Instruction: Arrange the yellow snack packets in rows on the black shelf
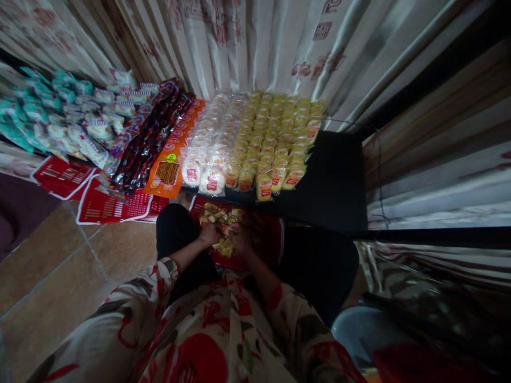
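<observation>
A red bag (261,234) lies between the knees, with small yellow-wrapped snack packets (224,247) in it. Both hands reach down among these packets, close to each other. My left hand (210,234) has its fingers curled onto packets at the left of the pile. On the right side of the pile, my right hand (241,239) also closes on packets; its fingertips are partly hidden in dim light. Just beyond stand rows of yellow snack packets (275,143) and white-wrapped round cakes (211,143) on a black table (337,175).
Left of the cakes lie an orange snack bag (171,165), dark red packets (149,138), white packets (99,127) and green packets (34,106). Red printed bags (107,199) hang below them. Curtains (271,48) rise behind. A pale round container (359,332) is at lower right.
</observation>
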### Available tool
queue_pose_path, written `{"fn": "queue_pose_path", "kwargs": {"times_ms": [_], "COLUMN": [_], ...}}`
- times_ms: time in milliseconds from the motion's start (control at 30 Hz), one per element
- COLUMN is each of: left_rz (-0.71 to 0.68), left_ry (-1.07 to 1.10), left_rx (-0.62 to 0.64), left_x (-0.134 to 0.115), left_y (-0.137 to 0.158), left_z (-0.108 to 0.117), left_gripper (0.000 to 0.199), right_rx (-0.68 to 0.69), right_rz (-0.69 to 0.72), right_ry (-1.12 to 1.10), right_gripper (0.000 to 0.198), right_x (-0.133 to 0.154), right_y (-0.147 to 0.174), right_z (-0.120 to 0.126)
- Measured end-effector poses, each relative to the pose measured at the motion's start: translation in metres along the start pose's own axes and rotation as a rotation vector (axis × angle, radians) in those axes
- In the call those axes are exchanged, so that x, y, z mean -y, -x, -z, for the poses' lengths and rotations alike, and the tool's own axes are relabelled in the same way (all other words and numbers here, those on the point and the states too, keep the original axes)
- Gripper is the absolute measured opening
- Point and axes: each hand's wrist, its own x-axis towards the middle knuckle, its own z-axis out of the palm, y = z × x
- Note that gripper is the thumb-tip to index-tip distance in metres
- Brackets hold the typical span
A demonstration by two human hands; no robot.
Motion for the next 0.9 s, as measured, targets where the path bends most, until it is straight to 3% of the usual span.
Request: {"fn": "queue_pose_path", "kwargs": {"times_ms": [167,267,367,533,733,900], "left_rz": [-0.164,-0.27,-0.29,-0.336,-0.455,-0.5], "left_ry": [0.023,0.128,0.302,0.525,0.803,0.864], "left_rx": [-0.065,-0.033,-0.008,-0.008,-0.021,-0.077], "left_x": [-0.006,-0.011,-0.016,-0.029,-0.072,-0.115], "left_y": [0.007,0.01,0.015,0.027,0.051,0.062], "left_z": [0.005,0.002,-0.003,-0.003,0.008,0.006], "left_gripper": [0.06,0.049,0.042,0.03,0.025,0.021], "right_rx": [0.033,0.07,0.069,-0.113,-0.213,-0.303], "right_rz": [0.063,0.131,0.222,0.239,0.172,0.171], "right_ry": [0.041,0.031,0.008,-0.062,-0.285,-0.239], "right_gripper": [0.02,0.024,0.027,0.03,0.043,0.039], "right_x": [0.017,0.03,0.04,0.045,0.052,0.059], "right_y": [0.008,0.018,0.032,0.06,0.086,0.096], "right_z": [0.038,0.059,0.078,0.102,0.126,0.143]}}
